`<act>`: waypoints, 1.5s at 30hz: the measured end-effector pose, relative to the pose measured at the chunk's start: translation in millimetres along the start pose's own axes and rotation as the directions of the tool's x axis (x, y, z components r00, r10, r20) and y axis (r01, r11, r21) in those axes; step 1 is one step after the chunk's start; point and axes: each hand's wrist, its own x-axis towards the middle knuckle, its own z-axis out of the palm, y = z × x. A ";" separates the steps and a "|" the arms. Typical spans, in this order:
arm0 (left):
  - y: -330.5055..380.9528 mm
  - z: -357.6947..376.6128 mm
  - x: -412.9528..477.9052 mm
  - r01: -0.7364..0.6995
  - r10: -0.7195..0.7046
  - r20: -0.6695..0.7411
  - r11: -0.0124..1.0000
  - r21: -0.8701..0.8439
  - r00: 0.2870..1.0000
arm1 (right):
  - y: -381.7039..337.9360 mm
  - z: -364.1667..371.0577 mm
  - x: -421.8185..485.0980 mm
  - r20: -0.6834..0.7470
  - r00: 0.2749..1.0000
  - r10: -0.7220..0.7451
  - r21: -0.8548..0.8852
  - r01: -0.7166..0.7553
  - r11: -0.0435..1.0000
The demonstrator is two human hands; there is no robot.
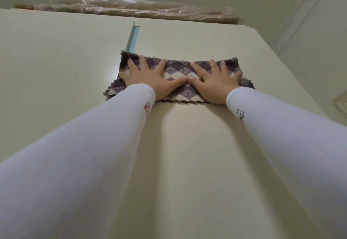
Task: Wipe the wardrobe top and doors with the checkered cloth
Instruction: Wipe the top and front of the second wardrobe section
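- Head view: cloth (pixel 178 73), purple-and-cream checkered, is spread flat against the cream door (pixel 187 154), high up.
- Left hand (pixel 148 81) and right hand (pixel 214 85): both are pressed flat on cloth, fingers splayed, thumbs nearly touching.
- Plastic-wrapped bundle (pixel 131 6) is laid on the wardrobe top.

The cloth (pixel 178 78) lies flat against the wardrobe door (pixel 187 145) in the middle of the frame. Both hands rest on it, left hand (pixel 148 78) beside right hand (pixel 216 83). A plastic-wrapped bundle (pixel 131 7) lies on the wardrobe top, upper left.
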 end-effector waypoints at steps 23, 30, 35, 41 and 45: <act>-4.6 8.4 -44.1 -0.034 0.034 0.017 0.999 -0.007 0.999 | -12.1 6.7 -59.1 0.083 0.994 0.075 0.086 -0.082 0.993; -8.7 2.0 5.7 -0.010 0.011 -0.020 0.999 0.048 1.000 | -17.3 0.2 -5.3 0.062 0.998 0.002 0.062 -0.006 0.998; -2.1 -6.5 50.3 0.035 -0.034 -0.017 0.998 0.051 0.999 | -15.5 -7.2 48.2 0.047 0.998 -0.040 0.063 0.037 0.997; 21.1 -6.5 66.6 0.067 -0.067 -0.004 0.994 0.087 0.998 | 12.9 -9.6 58.9 0.035 0.996 -0.078 0.073 0.075 0.994; 74.0 -1.5 71.0 0.011 -0.014 0.027 0.996 0.086 1.000 | 67.2 -14.7 60.0 0.037 0.999 -0.023 0.080 0.020 0.997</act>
